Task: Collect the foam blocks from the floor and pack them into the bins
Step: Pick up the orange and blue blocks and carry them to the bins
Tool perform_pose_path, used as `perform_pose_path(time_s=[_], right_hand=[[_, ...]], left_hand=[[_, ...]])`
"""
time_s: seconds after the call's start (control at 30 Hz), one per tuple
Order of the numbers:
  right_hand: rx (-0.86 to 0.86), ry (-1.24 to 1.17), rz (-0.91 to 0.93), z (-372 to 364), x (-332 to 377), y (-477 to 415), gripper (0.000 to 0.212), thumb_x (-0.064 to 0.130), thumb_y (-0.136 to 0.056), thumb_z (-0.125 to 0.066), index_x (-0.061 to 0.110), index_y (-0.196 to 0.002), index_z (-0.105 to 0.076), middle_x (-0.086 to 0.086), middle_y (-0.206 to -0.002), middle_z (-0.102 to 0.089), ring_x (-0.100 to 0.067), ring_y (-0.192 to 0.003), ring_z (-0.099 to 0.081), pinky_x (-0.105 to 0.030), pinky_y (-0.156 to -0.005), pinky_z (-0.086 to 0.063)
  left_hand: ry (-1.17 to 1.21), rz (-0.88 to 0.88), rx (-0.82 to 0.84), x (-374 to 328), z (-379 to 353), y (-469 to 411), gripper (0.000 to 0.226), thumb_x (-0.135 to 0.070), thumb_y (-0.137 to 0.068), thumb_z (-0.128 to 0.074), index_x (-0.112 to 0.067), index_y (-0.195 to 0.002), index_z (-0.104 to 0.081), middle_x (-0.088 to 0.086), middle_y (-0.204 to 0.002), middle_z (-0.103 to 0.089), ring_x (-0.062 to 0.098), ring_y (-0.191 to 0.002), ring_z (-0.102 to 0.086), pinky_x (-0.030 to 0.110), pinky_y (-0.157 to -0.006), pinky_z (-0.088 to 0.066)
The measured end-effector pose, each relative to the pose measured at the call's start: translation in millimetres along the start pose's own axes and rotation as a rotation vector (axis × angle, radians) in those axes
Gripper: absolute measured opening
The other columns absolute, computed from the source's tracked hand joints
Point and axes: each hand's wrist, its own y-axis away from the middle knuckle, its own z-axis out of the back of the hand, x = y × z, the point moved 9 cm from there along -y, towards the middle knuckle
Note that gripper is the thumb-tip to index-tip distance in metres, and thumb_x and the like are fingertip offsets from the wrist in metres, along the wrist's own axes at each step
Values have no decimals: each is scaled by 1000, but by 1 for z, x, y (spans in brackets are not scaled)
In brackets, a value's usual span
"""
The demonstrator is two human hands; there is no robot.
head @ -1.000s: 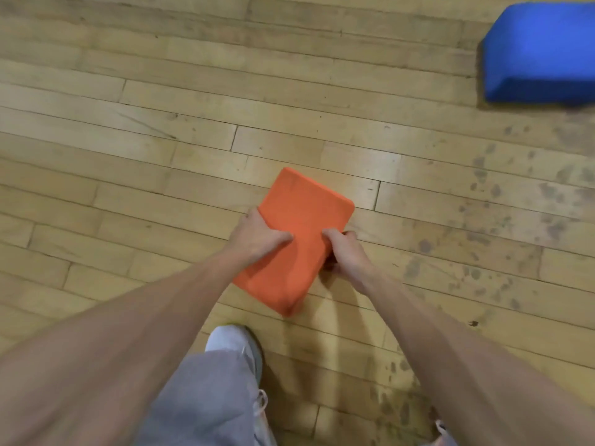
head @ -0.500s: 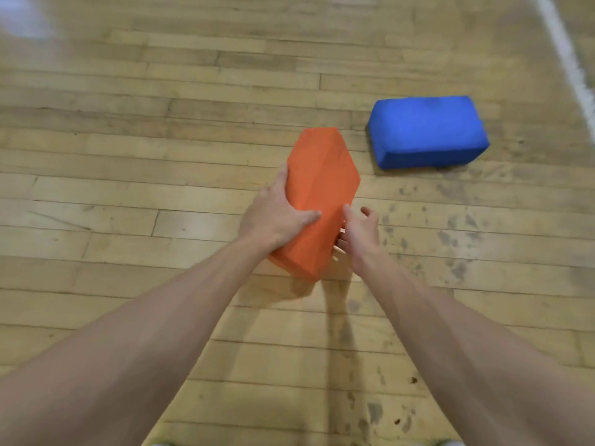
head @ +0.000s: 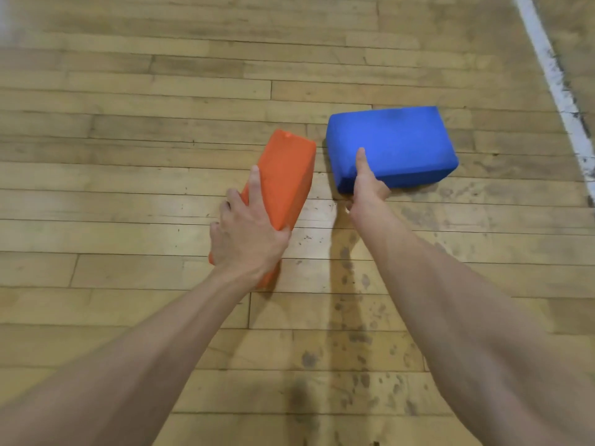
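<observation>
From the head camera, looking down, two bare forearms reach forward over a wooden floor (head: 128, 162) of pale planks.

The left hand (head: 248, 236) grasps an orange foam block (head: 285, 175) at its near end. The thumb lies along the block's right side and the fingers wrap over its left edge. The block is tilted, with its long axis running away from the person and slightly to the right. A small nick shows at its far top edge. The hand hides the near end, so it is not clear whether that end touches the floor.

Just to the right, apart from the orange one by a narrow strip of planks, a blue foam block (head: 396, 143) lies flat on the floor with its broad face up. The right hand (head: 367, 191) grips its near left corner. The thumb (head: 361, 162) is pressed straight along the top face, and the fingers are curled down at the near side, mostly hidden under the hand. A dark smudge marks the block's top near the far edge.

A worn white line (head: 553, 75) runs across the planks at the far right, slanting from the top edge toward the right edge. Dark scuff marks (head: 354, 336) speckle the floor between the forearms and to the right of the blue block.
</observation>
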Motion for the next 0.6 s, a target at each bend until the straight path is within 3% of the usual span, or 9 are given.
perform_pose_path(time_s=[0.2,0.3,0.43,0.6], right_hand=[[-44,-71,-97,-15,0,4,93,52,-59,-86,11,-132,-46,-5,-120,-50,-28,-108,-48,-35,-88,-46],[-14,-57,-85,-11,-13,12,89,48,-59,-86,11,-130,-48,-4,-112,-51,-27,-102,-49,-36,-90,-46],[-96,-18,-76,26,-41,26,105,49,-49,-89,7,-133,-41,-5,-130,-47,-29,-108,-50,-35,-86,-47],[-128,79,118,82,-51,54,84,22,-55,-90,9,-111,-28,-7,-118,-50,-26,-101,-53,-33,-85,-46]], left_hand=[[-10,8,-4,2,-2,0,101,-55,-80,-61,-28,-151,6,11,-126,-37,29,-112,-45,43,-84,-44],[-1,12,-7,7,0,-1,101,-55,-80,-62,-28,-151,4,12,-126,-38,30,-112,-46,43,-83,-45],[6,6,-22,8,1,0,100,-53,-79,-64,-26,-151,1,14,-126,-40,31,-112,-47,44,-82,-45],[68,-12,16,7,6,9,102,-51,-78,-68,-29,-151,-2,15,-124,-42,32,-111,-49,44,-89,-43]])
